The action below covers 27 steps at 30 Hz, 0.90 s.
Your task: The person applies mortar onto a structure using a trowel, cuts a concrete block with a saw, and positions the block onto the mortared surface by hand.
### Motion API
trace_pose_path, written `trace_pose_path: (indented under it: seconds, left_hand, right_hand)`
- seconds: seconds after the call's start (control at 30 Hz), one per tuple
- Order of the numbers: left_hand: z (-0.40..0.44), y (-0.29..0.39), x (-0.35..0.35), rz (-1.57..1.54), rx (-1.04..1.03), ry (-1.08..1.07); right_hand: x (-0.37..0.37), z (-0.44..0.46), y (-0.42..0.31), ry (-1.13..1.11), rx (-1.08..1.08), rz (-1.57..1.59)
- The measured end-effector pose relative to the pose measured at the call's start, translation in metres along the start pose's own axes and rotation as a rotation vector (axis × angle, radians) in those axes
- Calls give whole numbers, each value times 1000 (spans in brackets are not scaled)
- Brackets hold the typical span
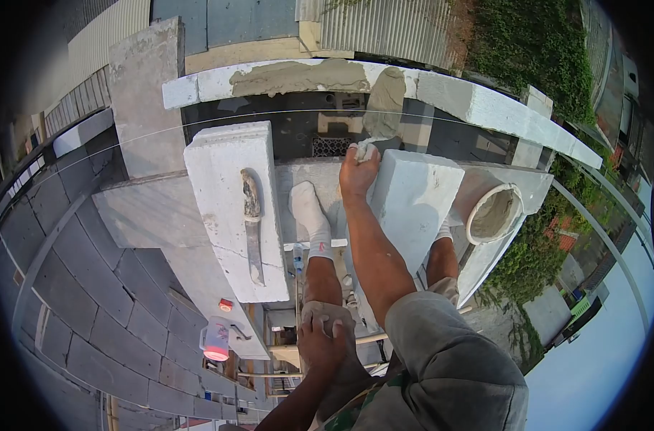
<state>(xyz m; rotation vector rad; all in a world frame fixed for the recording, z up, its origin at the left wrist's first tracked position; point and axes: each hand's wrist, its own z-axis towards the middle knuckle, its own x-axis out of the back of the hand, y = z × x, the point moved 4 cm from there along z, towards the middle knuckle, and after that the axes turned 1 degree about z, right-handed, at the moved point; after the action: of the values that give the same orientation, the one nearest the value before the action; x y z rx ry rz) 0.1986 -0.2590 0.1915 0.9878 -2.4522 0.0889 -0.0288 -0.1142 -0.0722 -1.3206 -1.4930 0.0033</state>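
My right hand point(361, 169) is wrapped round the handle of a trowel, whose mortar-coated blade point(386, 104) reaches over the curved row of white blocks point(442, 90). Wet grey mortar point(302, 77) lies along the top of that row, left of the blade. My left hand point(321, 339) rests on my knee, its fingers spread. A saw point(253, 233) lies on a white block point(223, 208) at the left. Another pale block point(415, 188) stands beside my right forearm.
A round bucket with mortar point(496, 213) stands at the right. A pink-and-clear jug point(215, 337) and a red object point(226, 305) are at the lower left. A thin string crosses above the blocks. Deep gaps show below my feet, past the wall edges.
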Motion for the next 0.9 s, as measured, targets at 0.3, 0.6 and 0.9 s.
trace_pose_path:
  seconds: [0.3,0.6,0.9]
  left_hand:
    - [-4,-13,17,-45,-42,55]
    - [4,-10,45,-19,-121,53]
    - [7,19,62,52,-200,152]
  right_hand:
    - [-36,55,21,292,9,187]
    - [-88,124,49,227,39,664]
    - [-135,180,94,352,422,50]
